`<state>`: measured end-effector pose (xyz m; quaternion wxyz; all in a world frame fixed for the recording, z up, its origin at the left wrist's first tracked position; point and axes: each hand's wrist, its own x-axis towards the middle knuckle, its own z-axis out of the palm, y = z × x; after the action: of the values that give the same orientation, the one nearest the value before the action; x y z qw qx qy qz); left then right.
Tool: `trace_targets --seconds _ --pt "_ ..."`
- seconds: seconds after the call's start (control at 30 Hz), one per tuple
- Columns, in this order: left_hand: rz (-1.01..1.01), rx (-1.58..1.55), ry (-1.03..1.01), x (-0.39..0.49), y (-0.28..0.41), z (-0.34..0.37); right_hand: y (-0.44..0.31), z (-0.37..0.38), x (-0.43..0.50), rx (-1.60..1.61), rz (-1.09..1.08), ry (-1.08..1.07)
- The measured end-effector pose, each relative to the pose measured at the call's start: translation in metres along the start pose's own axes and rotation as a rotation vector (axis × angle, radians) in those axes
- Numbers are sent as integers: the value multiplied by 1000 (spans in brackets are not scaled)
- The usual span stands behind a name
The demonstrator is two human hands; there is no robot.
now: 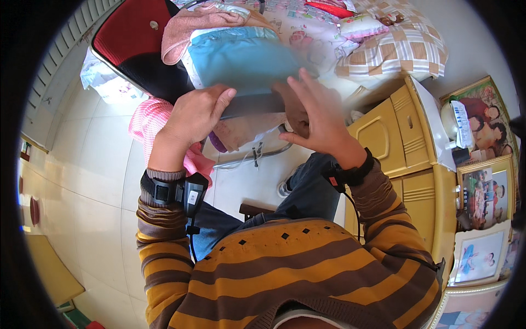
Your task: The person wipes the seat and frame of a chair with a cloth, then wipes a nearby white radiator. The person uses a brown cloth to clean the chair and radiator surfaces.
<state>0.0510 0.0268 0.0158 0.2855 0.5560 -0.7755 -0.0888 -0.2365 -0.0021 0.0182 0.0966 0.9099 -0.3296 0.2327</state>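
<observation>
A pile with a blue cloth on top and a pinkish-brown towel beside it lies on a chair in front of me. My left hand is at the near left edge of the blue cloth, fingers curled over a dark band there; whether it grips the cloth is hard to tell. My right hand has its fingers spread at the near right side of the pile, partly blurred, with nothing visibly held. A pink checked cloth hangs below my left hand.
A red and black chair back rises at the upper left. Behind stands a bed with a checked pillow. A yellow wooden cabinet is close on the right, with framed photographs beyond it. Tiled floor lies to the left.
</observation>
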Motion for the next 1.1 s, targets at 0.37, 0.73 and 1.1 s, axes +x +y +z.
trace_targets --seconds 0.37,0.73,1.1 --pt "-47 35 19 -1 -10 12 -30 22 26 28 -7 52" --pt "-105 -122 181 -3 -12 13 -90 62 59 -88 -128 265" --pt "-175 -137 119 -2 -1 13 -12 52 -15 108 117 520"
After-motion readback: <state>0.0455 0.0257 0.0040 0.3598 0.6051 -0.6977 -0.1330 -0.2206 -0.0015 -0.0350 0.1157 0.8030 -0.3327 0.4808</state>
